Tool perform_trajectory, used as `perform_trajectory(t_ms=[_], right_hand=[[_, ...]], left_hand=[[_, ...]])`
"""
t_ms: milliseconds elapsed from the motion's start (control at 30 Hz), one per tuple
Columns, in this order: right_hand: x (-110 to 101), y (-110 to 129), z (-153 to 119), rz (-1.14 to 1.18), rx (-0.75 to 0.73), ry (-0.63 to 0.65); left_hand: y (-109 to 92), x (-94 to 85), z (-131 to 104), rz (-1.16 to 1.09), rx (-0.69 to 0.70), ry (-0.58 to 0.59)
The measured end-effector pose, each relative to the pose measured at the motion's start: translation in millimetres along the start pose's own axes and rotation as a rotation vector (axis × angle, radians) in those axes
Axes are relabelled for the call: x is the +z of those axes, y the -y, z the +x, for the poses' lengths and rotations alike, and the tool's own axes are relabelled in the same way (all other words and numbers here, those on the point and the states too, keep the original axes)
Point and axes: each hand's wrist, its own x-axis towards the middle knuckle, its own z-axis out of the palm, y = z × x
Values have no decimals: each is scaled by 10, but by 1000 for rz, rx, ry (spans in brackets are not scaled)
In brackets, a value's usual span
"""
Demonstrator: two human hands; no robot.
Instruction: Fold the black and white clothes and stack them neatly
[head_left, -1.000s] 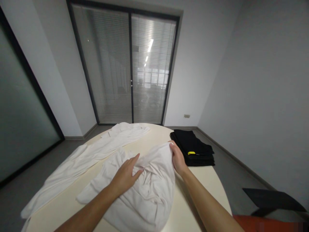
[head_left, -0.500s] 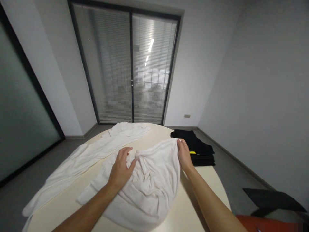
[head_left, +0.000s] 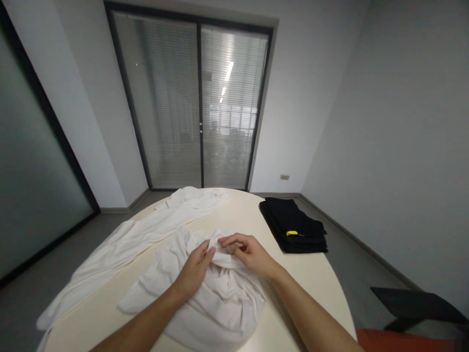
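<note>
Holding the bunched white garment (head_left: 220, 313) at the near middle of the round table (head_left: 308, 278), wrinkled, with lower part spread on the tabletop and upper edge gathered up. Pinching that edge between thumb and fingers of the left hand (head_left: 194, 269), closed down narrow on the cloth. Touching the same raised edge with fingertips of the right hand (head_left: 249, 252), fingers curled, thumb slightly apart; cannot tell whether gripping. To the left, noting the long white garment (head_left: 135, 239), laid out obliquely from the far edge to the near left, end draped over the rim. To the right, beyond the right hand and well apart from both white garments, noting the black folded stack (head_left: 293, 225) with the yellow patch (head_left: 292, 233) on top. At lower right, beside the table, seeing the orange seat (head_left: 399, 340) below the black chair part (head_left: 414, 304).
</note>
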Motion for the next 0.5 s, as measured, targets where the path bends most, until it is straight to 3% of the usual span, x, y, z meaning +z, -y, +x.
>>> perform_trajectory(t_ms=[100, 167, 333, 500], right_hand=[[-128, -161, 26, -152, 7, -178], [-218, -296, 13, -217, 28, -189], [-295, -560, -76, -143, 90, 64], [-230, -491, -81, -148, 28, 157]], left_hand=[[5, -45, 14, -48, -3, 2], [50, -66, 10, -118, -25, -6], [192, -87, -5, -413, -171, -5], [50, -86, -14, -640, -190, 29]])
